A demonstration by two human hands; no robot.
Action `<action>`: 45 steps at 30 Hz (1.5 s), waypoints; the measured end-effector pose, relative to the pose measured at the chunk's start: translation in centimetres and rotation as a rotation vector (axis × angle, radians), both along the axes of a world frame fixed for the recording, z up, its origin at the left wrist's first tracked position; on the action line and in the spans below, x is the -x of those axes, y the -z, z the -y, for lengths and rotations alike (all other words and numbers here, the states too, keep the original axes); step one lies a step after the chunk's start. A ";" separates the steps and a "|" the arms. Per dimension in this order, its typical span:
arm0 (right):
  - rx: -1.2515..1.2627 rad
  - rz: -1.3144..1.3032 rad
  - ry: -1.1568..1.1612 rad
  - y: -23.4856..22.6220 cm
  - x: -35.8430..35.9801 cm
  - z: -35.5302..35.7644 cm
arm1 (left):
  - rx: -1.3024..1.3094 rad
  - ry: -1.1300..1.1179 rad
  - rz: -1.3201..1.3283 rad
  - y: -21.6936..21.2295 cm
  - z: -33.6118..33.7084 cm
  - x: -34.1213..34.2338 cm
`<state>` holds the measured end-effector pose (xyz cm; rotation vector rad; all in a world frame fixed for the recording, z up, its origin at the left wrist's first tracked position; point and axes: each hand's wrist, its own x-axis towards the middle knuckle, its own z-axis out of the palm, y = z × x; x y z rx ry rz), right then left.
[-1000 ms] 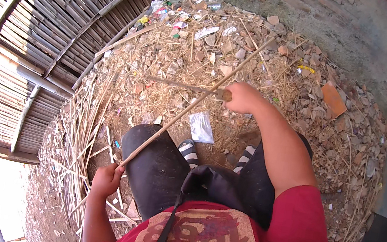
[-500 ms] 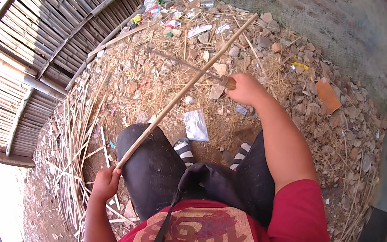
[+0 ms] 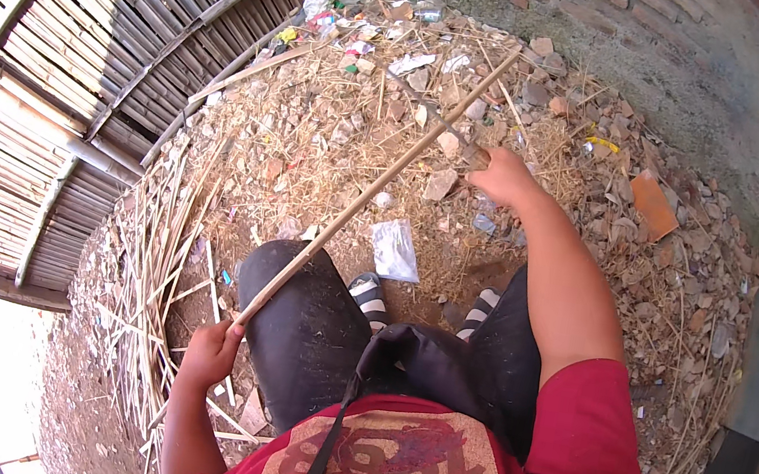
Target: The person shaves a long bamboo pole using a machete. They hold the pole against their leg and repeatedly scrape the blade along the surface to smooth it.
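My left hand (image 3: 210,351) is closed around the near end of a long, pale bamboo stick (image 3: 372,191). The stick slants up and to the right, passing over my left knee toward the far rubble. My right hand (image 3: 505,179) grips the handle of a long-bladed knife (image 3: 438,119). Its narrow, dull blade crosses the stick in the upper part of its length and points up to the left. Whether the blade touches the stick I cannot tell. My fingers hide most of the knife's handle.
Thin bamboo strips (image 3: 158,267) lie heaped on the left. A bamboo-slat wall (image 3: 59,67) rises beyond them, and a brick wall (image 3: 649,41) stands at the back. Rubble and litter cover the ground, with a white plastic bag (image 3: 394,248) before my feet and an orange tile (image 3: 652,207) at right.
The knife's blade has swung so its tip points farther away, and my right hand sits slightly farther right. My left hand keeps its hold on the stick. The whole view has shifted a little.
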<state>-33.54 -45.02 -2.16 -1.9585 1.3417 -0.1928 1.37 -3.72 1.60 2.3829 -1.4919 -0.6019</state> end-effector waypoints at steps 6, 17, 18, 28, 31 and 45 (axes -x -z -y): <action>0.190 -0.023 -0.333 -0.7 -3.0 -4.3 | -0.131 -0.108 -0.141 -0.2 -0.1 -0.6; 0.146 0.010 -0.190 1.9 -2.2 -1.6 | -0.199 -0.121 -0.158 -0.9 0.1 -1.1; 0.182 0.020 -0.282 1.2 -2.9 -2.9 | -0.217 -0.141 -0.198 -0.7 0.0 -1.3; 0.084 0.037 -0.071 2.9 -1.0 0.2 | -0.220 -0.117 -0.179 -0.7 0.1 -1.8; 0.129 -0.039 -0.352 0.5 -3.5 -3.4 | -0.275 -0.187 -0.288 -0.4 -0.1 -1.9; 0.260 -0.062 -0.495 -0.9 -4.0 -4.9 | -0.246 -0.143 -0.397 0.7 -0.6 -2.8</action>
